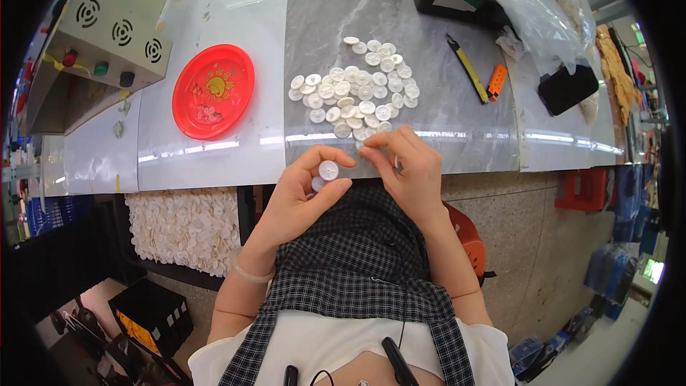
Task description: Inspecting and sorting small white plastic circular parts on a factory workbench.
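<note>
My left hand (pixel 304 189), held just off the table's front edge, is closed around small white plastic discs. One round disc (pixel 328 170) faces up between thumb and fingers, and a second one (pixel 318 184) shows below it. To its right, thumb and forefinger of my right hand (pixel 409 171) are pinched together at the near end of the pile. A white piece touches those fingertips, but its shape is mostly hidden. Beyond both hands, a loose pile of white discs (pixel 364 91) is spread over the grey marbled tabletop (pixel 457 143), some flat and others tilted.
Left of the pile sits a red plastic plate (pixel 246 100), beside a metal machine (pixel 100 43) with knobs. A yellow-black cutter (pixel 466 69), an orange tool (pixel 497 82) and a black bin (pixel 457 0) are at right. A crate of white pieces (pixel 186 232) stands below the table edge.
</note>
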{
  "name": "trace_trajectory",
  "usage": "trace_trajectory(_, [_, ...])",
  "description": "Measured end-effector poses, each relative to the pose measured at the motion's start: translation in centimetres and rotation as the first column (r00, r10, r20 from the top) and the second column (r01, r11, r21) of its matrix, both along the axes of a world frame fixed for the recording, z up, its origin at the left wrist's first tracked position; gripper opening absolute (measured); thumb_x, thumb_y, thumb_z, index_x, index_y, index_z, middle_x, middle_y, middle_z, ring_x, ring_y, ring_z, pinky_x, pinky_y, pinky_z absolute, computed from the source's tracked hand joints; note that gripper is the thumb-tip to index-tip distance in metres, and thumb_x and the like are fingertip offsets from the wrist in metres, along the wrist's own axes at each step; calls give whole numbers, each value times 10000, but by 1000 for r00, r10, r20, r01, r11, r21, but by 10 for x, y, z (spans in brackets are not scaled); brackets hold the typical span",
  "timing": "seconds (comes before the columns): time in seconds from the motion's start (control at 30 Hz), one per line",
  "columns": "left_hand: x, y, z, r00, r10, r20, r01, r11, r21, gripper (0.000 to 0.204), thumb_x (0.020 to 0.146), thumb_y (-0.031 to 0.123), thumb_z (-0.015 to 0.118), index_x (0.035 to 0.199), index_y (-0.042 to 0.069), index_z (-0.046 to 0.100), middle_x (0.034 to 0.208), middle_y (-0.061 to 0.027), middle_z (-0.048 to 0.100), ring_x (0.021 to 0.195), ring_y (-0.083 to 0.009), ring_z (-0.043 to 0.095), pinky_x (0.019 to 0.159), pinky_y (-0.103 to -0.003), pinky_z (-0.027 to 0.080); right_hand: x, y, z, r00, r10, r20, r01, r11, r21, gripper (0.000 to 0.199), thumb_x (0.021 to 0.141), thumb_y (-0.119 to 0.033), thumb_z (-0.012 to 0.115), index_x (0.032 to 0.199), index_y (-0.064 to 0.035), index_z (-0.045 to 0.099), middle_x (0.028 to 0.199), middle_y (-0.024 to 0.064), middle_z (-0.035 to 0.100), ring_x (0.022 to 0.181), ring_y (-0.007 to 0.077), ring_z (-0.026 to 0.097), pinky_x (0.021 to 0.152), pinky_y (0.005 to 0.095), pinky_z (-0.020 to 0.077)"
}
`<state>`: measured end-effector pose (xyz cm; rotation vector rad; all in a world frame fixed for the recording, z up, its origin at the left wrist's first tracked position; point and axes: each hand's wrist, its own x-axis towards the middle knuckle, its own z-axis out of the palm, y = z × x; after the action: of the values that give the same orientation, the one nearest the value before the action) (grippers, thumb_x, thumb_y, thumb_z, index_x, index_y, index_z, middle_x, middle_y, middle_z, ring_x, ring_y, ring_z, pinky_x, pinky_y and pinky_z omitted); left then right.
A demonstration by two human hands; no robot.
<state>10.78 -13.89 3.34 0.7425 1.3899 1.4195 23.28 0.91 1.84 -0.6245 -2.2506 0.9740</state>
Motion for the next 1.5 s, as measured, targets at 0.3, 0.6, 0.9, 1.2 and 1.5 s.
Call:
trace_trajectory(0.3, [5,1,1,990,30,-137,-35,999,-33,188,903,52,614,1089,51,583,722,97,427,620,24,351,529,-154,271,1,2,1,984,79,162,-87,995,47,143,778,-156,740,800,-89,616,729,13,567,569,170,569,509,302,436])
trace_trajectory(0.6, [-7,11,-17,967,213,142,-222,973,54,216,894,81,654,801,93,459,669,84,416,542,9,339,488,-156,252,4,-1,1,995,46,90,-51,997,62,127,814,-111,728,821,-55,615,676,22,540,551,118,509,470,258,381])
trace_trajectory(0.9, [-9,43,-17,542,278,-793,-278,950,143,276,705,73,797,943,56,660,582,8,335,508,-69,291,462,-263,261,14,14,-2,727,-299,-618,-686,-345,-641,273,1039,-331,375,1000,-73,456,775,-22,350,583,46,333,390,148,322])
trace_trajectory(1.2, [-14,43,-11,606,149,-781,-234,972,5,268,722,89,787,924,39,618,568,20,324,508,-68,311,462,-260,271,15,13,-2,657,-439,-612,-746,-495,-446,256,1045,-299,358,959,-75,450,796,-9,375,600,54,360,386,156,344])
trace_trajectory(1.5, [-29,24,-6,962,63,265,-51,997,-53,185,884,114,655,993,33,529,636,44,473,489,-3,340,425,-166,272,13,11,-5,648,-419,-636,-752,-482,-449,243,1041,-294,375,970,-78,460,799,-18,373,601,50,352,392,151,341])
